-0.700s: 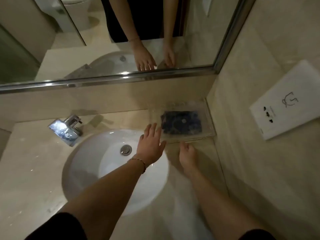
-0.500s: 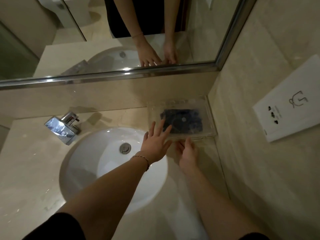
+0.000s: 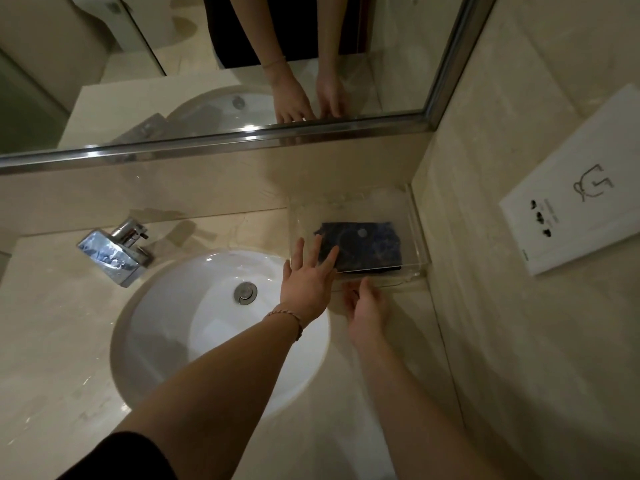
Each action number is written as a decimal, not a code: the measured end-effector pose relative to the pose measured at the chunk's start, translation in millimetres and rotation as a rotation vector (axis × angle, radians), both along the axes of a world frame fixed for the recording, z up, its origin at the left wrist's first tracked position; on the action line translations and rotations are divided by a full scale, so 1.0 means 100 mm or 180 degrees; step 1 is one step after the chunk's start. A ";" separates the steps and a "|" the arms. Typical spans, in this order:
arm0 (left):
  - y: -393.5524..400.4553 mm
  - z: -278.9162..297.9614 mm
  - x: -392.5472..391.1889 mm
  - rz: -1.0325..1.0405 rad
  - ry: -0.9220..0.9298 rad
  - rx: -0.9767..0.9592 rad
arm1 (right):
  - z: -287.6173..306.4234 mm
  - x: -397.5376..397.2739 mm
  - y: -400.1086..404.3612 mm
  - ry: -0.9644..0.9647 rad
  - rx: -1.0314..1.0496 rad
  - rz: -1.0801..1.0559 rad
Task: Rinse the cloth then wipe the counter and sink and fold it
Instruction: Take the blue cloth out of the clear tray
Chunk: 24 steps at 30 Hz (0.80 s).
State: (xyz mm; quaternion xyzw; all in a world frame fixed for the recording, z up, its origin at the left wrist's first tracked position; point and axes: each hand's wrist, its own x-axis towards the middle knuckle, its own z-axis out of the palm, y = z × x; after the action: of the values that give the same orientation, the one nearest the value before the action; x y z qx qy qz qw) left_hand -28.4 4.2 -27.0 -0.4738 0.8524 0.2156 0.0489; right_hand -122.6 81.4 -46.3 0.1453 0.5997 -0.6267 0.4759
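Note:
A dark blue folded cloth (image 3: 367, 245) lies in a clear plastic tray (image 3: 417, 237) at the back right corner of the beige counter (image 3: 52, 327). My left hand (image 3: 308, 275) reaches over the tray's left front edge with straight spread fingers, its fingertips above the cloth's near left corner. My right hand (image 3: 367, 303) is at the tray's front edge with fingers stretched toward it; contact is unclear. The white oval sink (image 3: 166, 323) with a chrome drain (image 3: 245, 293) is set in the counter left of the tray.
A chrome faucet (image 3: 116, 252) stands at the sink's back left. A mirror (image 3: 207, 64) runs along the back wall. The tiled right wall carries a white socket panel (image 3: 571, 192) close beside the tray.
Both hands have moved forward toward the tray. The left fingers now reach over the tray's edge above the cloth, and the right hand has arrived at the tray's front edge.

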 end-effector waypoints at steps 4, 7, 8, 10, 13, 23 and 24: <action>0.01 -0.02 0.02 0.0021 0.0060 0.0004 | 0.02 0.09 0.14 0.0255 0.0087 -0.0185; 0.00 0.00 0.00 0.0047 0.0073 0.0045 | 0.02 0.10 0.23 0.0315 0.0176 -0.0287; 0.00 0.00 0.00 0.0050 0.0074 0.0045 | 0.02 0.11 0.28 0.0345 0.0224 -0.0292; 0.00 0.00 0.00 0.0057 0.0079 0.0035 | 0.03 0.13 0.36 0.0403 0.0279 -0.0293; 0.02 0.01 0.01 0.0082 0.0119 0.0020 | 0.01 0.16 0.51 0.0478 0.0303 -0.0293; 0.03 0.04 0.00 0.0091 0.0133 0.0050 | 0.03 0.28 0.68 0.0275 0.0324 -0.0533; 0.02 0.05 0.00 0.0091 0.0148 0.0069 | 0.04 0.28 0.68 0.0255 0.0350 -0.0555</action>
State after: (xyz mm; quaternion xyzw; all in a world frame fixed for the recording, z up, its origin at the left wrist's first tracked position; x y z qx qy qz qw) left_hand -28.2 6.5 -22.3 -0.4802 0.8441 0.2365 0.0311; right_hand -94.3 149.6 -42.1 0.1976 0.6368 -0.6372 0.3865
